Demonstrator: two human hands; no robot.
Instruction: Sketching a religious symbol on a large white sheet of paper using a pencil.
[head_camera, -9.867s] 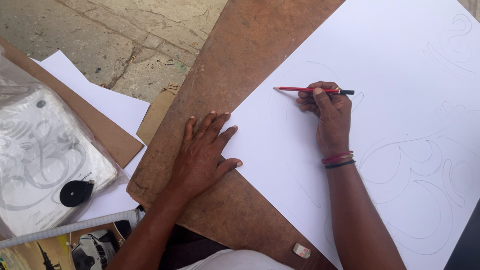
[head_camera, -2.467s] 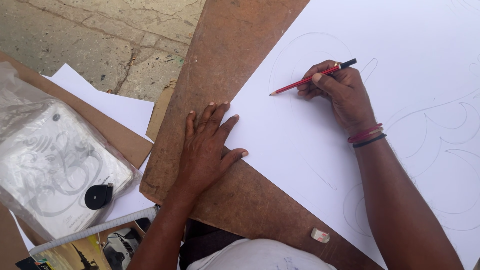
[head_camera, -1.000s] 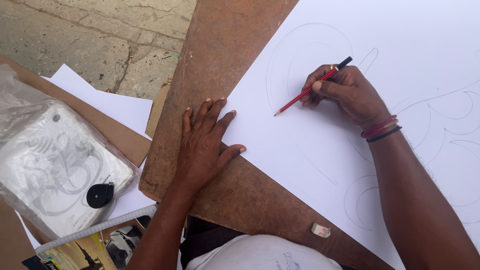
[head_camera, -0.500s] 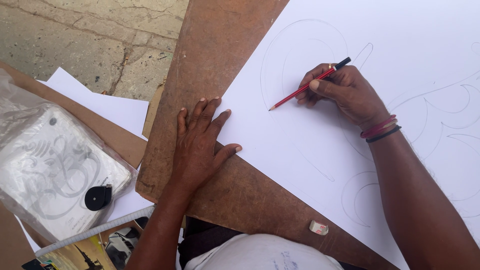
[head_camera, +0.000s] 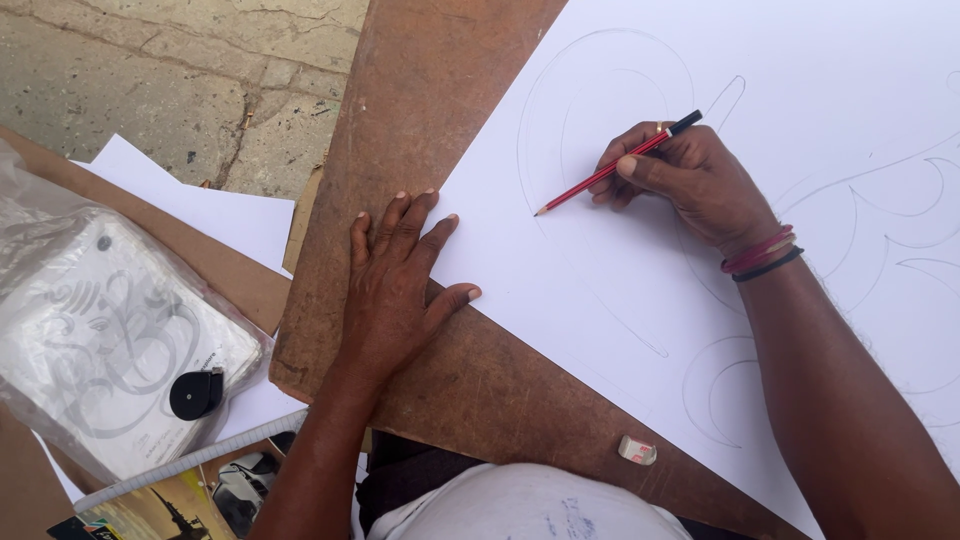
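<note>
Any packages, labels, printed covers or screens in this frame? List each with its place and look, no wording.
Plastic-wrapped pack: far left, on brown board; clear crinkled bag over a white sheet with a grey swirling design.
Black round tag: on the pack's lower right edge, small, dark.
Book cover: bottom left corner, partly cut off; yellowish printed picture.
No screens or signs show.
The left hand lies flat beside the drawing paper, away from these.
</note>
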